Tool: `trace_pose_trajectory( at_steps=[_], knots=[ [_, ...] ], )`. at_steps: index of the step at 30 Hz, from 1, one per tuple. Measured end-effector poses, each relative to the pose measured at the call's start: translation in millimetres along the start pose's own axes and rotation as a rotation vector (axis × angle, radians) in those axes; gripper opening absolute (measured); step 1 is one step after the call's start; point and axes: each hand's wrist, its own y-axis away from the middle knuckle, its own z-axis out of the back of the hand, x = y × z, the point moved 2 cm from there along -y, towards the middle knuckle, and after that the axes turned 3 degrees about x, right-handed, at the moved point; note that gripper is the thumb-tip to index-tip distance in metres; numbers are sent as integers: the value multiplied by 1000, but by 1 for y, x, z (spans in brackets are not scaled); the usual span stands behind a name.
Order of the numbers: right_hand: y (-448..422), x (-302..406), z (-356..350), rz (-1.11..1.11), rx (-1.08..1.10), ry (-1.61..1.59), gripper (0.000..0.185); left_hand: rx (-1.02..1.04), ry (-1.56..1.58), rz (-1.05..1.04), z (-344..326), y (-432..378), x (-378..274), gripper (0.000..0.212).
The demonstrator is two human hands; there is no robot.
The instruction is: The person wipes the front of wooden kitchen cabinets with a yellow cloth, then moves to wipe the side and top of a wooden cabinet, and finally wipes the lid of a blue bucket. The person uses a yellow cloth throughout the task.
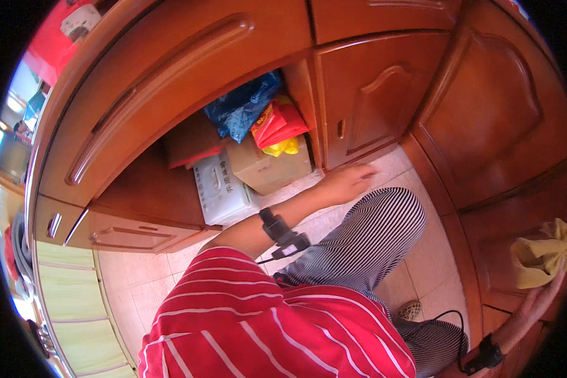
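Note:
My right hand [563, 268] is shut on a yellow-brown cloth [534, 257], held against the wooden cabinet front at the far right. Over my knee, near the foot of a cabinet door [378, 104], my left hand [352, 182] holds nothing; it is a little blurred and its fingers point right. Both wrists wear black strapped devices with cables. Behind my left forearm, a cardboard box [271, 165] stands in the open cabinet bay, with a red bag [281, 124] and a yellow plastic bag [283, 147] on it.
A white pack of tissues [222, 189] bearing writing stands beside the box. A blue plastic bag [245, 104] lies behind. A long drawer front [165, 90] overhangs the bay. Pale green curtain fabric [71, 293] hangs at left. Tiled floor [137, 279] surrounds my bent legs.

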Motion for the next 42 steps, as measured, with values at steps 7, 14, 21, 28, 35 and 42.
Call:
trace_pose_trajectory(
  at_steps=[7,14,21,28,35,42],
  knots=[
    [3,-23,-20,-180,135,-81,54,775,306,384,-135,126,140,34],
    [20,-19,-37,-191,202,-79,50,1166,503,604,-169,171,164,34],
    [49,14,-29,-187,132,-104,48,1313,548,662,-169,176,171,34],
    [59,-3,-44,-239,235,-84,48,1365,539,683,-175,161,175,35],
    [21,-49,-14,-313,245,143,53,1167,537,828,-158,176,173,35],
    [-28,-127,-10,255,847,598,62,827,499,1030,-136,244,137,36]
  ],
)
